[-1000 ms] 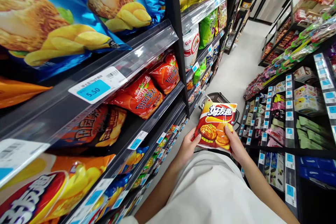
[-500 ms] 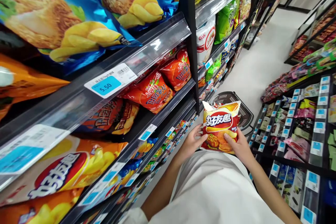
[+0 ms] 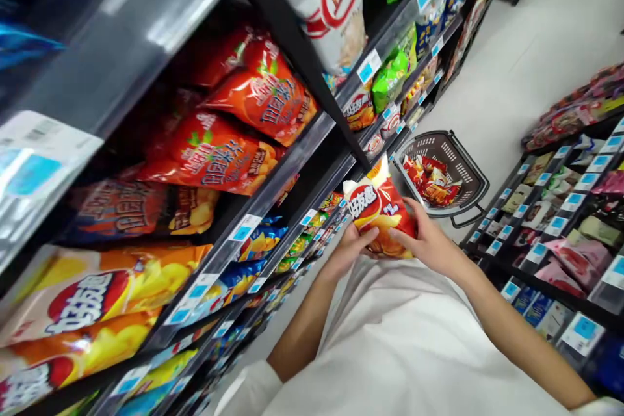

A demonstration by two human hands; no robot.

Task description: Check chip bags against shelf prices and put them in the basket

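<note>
In front of my white shirt I hold a red and yellow bag of potato chips (image 3: 385,211) with both hands. My left hand (image 3: 350,248) grips its lower left part, the thumb lying across the front. From the right side my right hand (image 3: 425,237) closes on it, thumb on the front and fingers behind. The bag is tilted to the left; I cannot tell whether a second bag lies behind it. Just beyond my right hand a dark shopping basket (image 3: 468,172) stands on the floor, with several red and yellow snack bags (image 3: 432,179) in it.
Snack shelves (image 3: 287,166) run along my left, holding orange-red bags (image 3: 229,159), orange chip bags (image 3: 97,292) and a white Oishi bag (image 3: 329,0). Racks of small packets (image 3: 560,234) line the right. The pale aisle floor (image 3: 526,52) stretches ahead between them.
My view has swung down and to the right, so the basket's contents show. The chip bag has turned and tilted left in my hands, and my left thumb now lies further across its front.
</note>
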